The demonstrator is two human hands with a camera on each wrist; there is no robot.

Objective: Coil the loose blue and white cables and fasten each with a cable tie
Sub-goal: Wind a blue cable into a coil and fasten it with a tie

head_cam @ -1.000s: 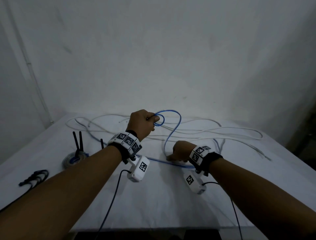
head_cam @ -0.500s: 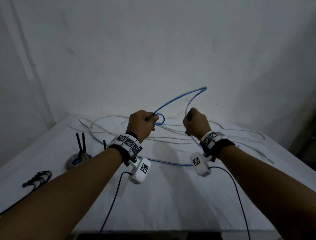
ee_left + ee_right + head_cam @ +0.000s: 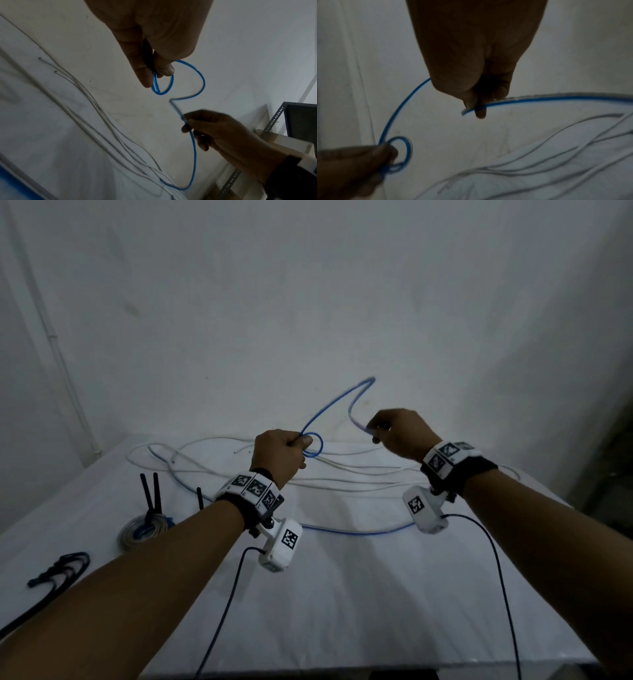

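My left hand (image 3: 291,446) pinches a small loop of the blue cable (image 3: 313,445) above the table; the left wrist view shows the loop (image 3: 163,85) under thumb and finger. From there the blue cable (image 3: 337,402) arches up and over to my right hand (image 3: 380,429), which pinches it higher and to the right. In the right wrist view the fingertips (image 3: 480,113) hold the cable (image 3: 556,98). Below the right hand the cable drops and trails across the table (image 3: 356,531). Loose white cables (image 3: 342,474) lie spread behind both hands.
A coiled, tied cable bundle (image 3: 144,530) with black upright ties (image 3: 150,494) sits at the left. A black cable bundle (image 3: 61,570) lies at the far left edge. A white cloth covers the table (image 3: 376,611). A metal shelf (image 3: 278,121) stands to the right.
My right hand rose from the table with the blue cable and has moved further right and up, stretching a tall arch. The left hand has stayed put, holding the small loop.
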